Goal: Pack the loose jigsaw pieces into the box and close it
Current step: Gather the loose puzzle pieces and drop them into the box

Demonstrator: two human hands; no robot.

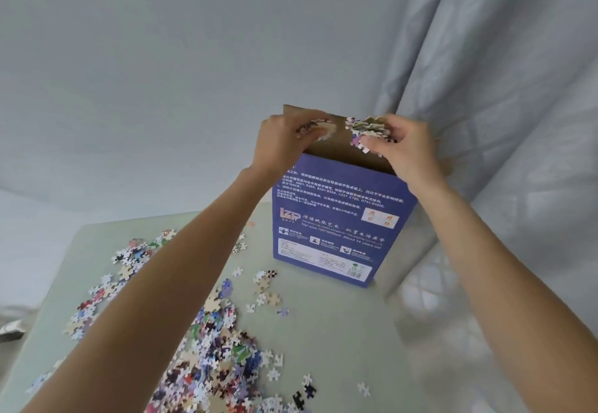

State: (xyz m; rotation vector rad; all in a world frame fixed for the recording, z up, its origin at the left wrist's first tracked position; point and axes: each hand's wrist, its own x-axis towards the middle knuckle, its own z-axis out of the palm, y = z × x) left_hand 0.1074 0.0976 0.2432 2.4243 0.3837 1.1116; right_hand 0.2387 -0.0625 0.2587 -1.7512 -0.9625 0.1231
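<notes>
Heaped loose multicoloured jigsaw pieces [220, 364] covered the table [339, 331]; both grips, left hand [278, 144] and right hand [404, 150], clutched handfuls directly above the upright blue cardboard box [336, 228], its mouth open below.

We see soft, even daylight, cool grey-blue cast. Brightest area: curtain [504, 121] at right, light seeping through fabric. Shadows faint, diffuse on table [339, 331]. No glare. Wide-angle bending stretches forearms and table edges near frame borders. Slight softness overall; print on box [336, 218] partly legible, lower corners blurred.
</notes>
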